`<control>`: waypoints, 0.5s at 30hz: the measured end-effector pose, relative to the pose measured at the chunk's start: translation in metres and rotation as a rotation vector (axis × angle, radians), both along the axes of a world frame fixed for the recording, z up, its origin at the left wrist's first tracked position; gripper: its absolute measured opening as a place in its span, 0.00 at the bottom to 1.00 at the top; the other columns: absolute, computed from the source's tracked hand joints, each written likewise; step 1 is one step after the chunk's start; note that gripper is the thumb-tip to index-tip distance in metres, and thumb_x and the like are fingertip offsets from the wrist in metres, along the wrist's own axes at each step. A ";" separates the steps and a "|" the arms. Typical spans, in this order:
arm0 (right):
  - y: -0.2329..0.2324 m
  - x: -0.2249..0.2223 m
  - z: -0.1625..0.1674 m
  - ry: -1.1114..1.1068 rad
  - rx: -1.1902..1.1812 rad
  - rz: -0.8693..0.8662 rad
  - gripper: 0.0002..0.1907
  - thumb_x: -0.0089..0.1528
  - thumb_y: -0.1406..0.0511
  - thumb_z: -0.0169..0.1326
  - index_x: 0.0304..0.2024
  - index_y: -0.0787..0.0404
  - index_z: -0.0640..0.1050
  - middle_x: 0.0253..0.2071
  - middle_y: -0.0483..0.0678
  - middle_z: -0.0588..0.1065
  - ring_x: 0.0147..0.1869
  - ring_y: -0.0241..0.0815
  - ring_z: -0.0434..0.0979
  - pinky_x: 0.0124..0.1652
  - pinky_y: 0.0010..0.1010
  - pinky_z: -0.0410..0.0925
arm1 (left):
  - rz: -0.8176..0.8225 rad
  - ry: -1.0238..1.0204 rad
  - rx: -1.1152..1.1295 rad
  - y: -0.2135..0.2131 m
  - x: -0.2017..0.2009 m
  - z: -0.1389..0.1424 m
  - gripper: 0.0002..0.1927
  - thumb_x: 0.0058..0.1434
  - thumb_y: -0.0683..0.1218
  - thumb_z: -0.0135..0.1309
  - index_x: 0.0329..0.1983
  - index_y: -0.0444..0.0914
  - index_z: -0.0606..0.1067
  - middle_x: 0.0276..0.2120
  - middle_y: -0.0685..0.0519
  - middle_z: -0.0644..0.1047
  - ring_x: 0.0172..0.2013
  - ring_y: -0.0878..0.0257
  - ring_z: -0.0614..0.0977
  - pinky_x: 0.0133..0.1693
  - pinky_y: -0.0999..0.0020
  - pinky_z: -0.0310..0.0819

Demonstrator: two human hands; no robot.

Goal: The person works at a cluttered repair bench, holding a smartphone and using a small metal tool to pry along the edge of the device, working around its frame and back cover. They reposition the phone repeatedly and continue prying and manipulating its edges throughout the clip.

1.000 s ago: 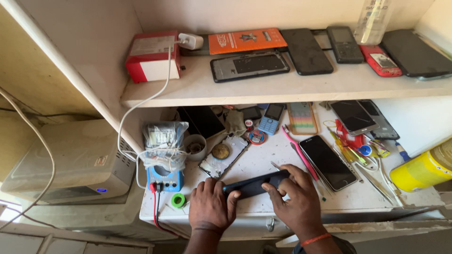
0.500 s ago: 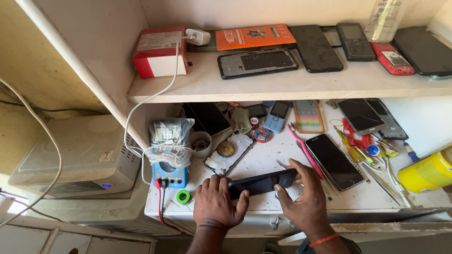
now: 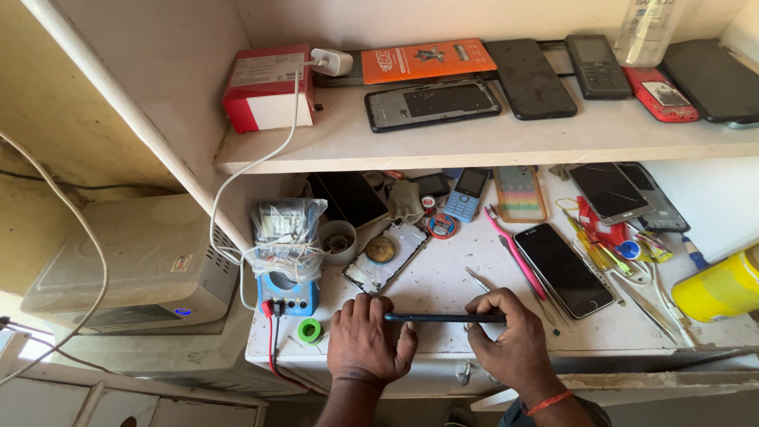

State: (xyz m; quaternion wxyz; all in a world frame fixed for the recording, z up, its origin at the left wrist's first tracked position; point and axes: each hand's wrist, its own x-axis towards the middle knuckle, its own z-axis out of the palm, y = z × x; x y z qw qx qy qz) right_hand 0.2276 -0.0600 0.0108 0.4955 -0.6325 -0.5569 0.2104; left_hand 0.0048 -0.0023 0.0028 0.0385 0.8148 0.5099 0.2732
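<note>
2 hands, left hand [image 3: 365, 341] and right hand [image 3: 506, 340], grip the dark phone [image 3: 443, 318] edge-on between them.

White workbench [image 3: 474, 277] carries phones, tools, perhaps screws.

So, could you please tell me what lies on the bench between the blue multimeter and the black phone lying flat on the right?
In the head view, between the blue multimeter and the black phone lie an opened phone back and tweezers.
</note>
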 end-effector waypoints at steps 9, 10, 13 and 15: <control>-0.003 -0.001 0.004 -0.135 0.088 0.030 0.15 0.48 0.75 0.62 0.38 0.60 0.84 0.38 0.46 0.83 0.44 0.41 0.86 0.45 0.31 0.76 | -0.033 -0.049 -0.022 -0.001 -0.003 0.001 0.26 0.56 0.67 0.47 0.41 0.42 0.73 0.36 0.48 0.72 0.41 0.47 0.73 0.45 0.49 0.65; -0.002 -0.002 0.004 -0.135 0.095 0.029 0.15 0.49 0.75 0.62 0.38 0.60 0.84 0.39 0.46 0.83 0.45 0.41 0.86 0.45 0.30 0.76 | -0.033 -0.053 -0.031 -0.001 -0.004 0.001 0.27 0.57 0.67 0.46 0.42 0.41 0.73 0.37 0.48 0.72 0.41 0.47 0.73 0.45 0.49 0.65; 0.000 -0.004 0.004 -0.133 0.110 0.024 0.15 0.49 0.76 0.62 0.39 0.60 0.84 0.41 0.46 0.83 0.46 0.41 0.85 0.45 0.30 0.77 | -0.033 -0.058 -0.036 0.000 -0.004 0.000 0.30 0.58 0.68 0.45 0.47 0.39 0.74 0.38 0.47 0.73 0.41 0.47 0.74 0.45 0.49 0.65; 0.000 -0.005 0.005 -0.129 0.110 0.020 0.16 0.49 0.77 0.62 0.39 0.60 0.84 0.42 0.46 0.83 0.47 0.40 0.85 0.45 0.29 0.77 | -0.035 -0.052 -0.015 -0.001 -0.005 0.000 0.33 0.58 0.67 0.45 0.52 0.37 0.74 0.40 0.46 0.73 0.42 0.46 0.74 0.45 0.49 0.66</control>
